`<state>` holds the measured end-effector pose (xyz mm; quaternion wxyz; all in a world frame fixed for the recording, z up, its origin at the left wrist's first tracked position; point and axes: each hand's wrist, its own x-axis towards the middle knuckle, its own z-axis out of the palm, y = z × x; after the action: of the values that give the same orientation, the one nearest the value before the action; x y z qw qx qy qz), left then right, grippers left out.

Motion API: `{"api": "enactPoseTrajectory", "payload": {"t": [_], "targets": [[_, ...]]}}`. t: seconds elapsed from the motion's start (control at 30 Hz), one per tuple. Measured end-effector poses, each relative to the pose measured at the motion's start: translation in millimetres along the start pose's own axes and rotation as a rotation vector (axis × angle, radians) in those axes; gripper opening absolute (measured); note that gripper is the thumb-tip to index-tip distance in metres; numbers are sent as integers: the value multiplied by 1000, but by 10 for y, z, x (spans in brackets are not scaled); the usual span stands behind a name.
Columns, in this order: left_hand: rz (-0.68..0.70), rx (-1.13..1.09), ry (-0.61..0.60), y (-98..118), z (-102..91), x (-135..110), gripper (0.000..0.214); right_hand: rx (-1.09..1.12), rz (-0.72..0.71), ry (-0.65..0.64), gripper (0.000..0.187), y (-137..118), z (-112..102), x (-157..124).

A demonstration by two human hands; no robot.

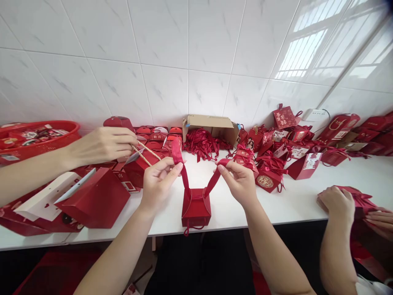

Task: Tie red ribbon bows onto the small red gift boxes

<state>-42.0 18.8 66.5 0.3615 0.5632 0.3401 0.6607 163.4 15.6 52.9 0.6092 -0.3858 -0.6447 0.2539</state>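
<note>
Left hand (159, 180) pinches one end of a red ribbon (186, 180) between thumb and fingers; the right hand (240, 182) pinches the other. Both lengths rise in a V from a small red box (196, 211) on the white worktop (231, 215), near its front edge. Beyond, loose ribbons (201, 144) heap at a cardboard carton (211, 121). Leftward, a co-worker's hand (100, 145) holds a twisted cord (143, 155); rightward, another person's hands (340, 204) clasp a ribboned box (362, 200).

Window glare (302, 53) is mirrored in wall tiles (196, 55), upper right; the bright scene is stretched at its edges.
</note>
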Motion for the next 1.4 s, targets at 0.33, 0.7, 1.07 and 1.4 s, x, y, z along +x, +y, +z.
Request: {"api": "enactPoseTrajectory", "payload": {"t": [0.33, 0.7, 1.07, 1.4], "targets": [[26, -70, 14, 150, 59, 104, 11, 72, -33, -11, 16, -166, -73, 126], [-15, -139, 21, 134, 117, 75, 18, 242, 55, -66, 32, -272, 22, 196], [-108, 60, -246, 223, 195, 26, 14, 258, 58, -186, 17, -236, 243, 110], [-283, -116, -329, 157, 133, 59, 27, 66, -220, -323, 22, -75, 161, 126]]}}
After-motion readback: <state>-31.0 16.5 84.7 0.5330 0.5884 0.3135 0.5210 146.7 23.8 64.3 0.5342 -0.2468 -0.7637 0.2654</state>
